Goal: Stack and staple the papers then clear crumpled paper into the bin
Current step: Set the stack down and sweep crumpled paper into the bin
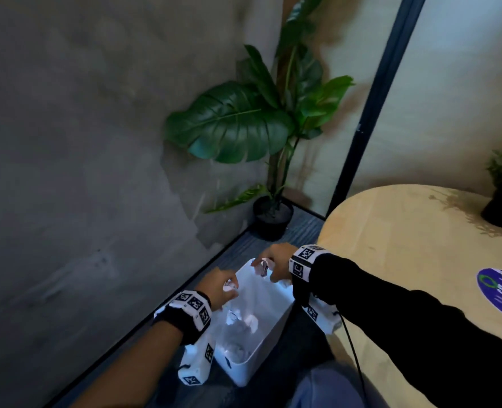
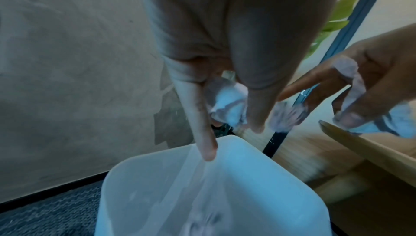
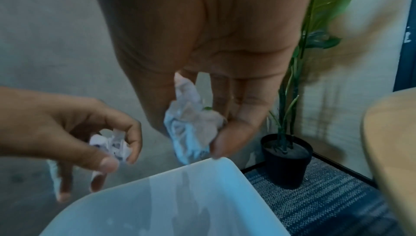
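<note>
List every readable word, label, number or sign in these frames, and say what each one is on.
No text can be read.
Round blue-and-white sticker on the wooden table: lettering there, but blurred and cut off by the frame edge.
Crumpled paper in the left hand: dark print marks, illegible.
Wristbands: black-and-white square code markers, no words.
White bin: no label visible.

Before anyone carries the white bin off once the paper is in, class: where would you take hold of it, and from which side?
Probably the white bin by its top rim, from above, fingers hooked over the two long sides. It stands upright and open-topped on the floor, and its walls look smooth, without handles. The round table crowds its right side, so straight down is the clearest way in.
</note>
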{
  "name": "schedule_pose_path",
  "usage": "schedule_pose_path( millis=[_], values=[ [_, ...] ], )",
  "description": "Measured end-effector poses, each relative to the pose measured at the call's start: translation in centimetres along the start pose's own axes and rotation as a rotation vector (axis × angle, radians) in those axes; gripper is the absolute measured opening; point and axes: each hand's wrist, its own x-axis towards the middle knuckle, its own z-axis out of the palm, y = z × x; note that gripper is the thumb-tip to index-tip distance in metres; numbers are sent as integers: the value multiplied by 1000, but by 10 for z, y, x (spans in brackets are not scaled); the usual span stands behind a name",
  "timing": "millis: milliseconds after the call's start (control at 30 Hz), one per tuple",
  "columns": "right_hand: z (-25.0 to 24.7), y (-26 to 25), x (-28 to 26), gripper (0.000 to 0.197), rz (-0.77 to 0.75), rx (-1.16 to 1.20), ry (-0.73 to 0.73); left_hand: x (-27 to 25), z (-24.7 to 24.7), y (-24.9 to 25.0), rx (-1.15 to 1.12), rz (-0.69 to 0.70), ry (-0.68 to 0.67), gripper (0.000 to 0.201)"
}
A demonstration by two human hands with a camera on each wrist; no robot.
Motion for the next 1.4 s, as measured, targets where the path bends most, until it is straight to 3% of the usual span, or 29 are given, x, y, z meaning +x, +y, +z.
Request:
schedule_pose_path(
  millis=[67,200,300,467,733,833,933,1100,1300,1400],
  values=[
    [2,-5,9,30,35,-80,-14,1,1,-5,-92,-47,11,22],
    [6,2,20,60,51,-103,-58,0,9,-5,-140,-85,11,6],
    [9,7,24,54,55,-61,-76,0,17,-5,-191,-111,-16,12],
    [17,8,30,64,63,-71,-18,2,27,-5,-52,-93,-16,17],
    [10,15,10,49,10,-28,23,13,40,-15,-201,-165,-7,28],
    [3,22,-12,43,3,42,61,17,44,-15,-199,-165,-112,32],
    [0,35,-43,39,0,108,117,21,49,-8,-45,-143,-223,46],
    [5,72,-108,31,102,221,220,19,45,20,159,-46,-267,48],
    [35,121,-201,26,303,353,304,16,26,96,195,175,-247,30],
    [53,144,-248,23,387,392,350,6,17,152,278,295,-330,30]
  ],
)
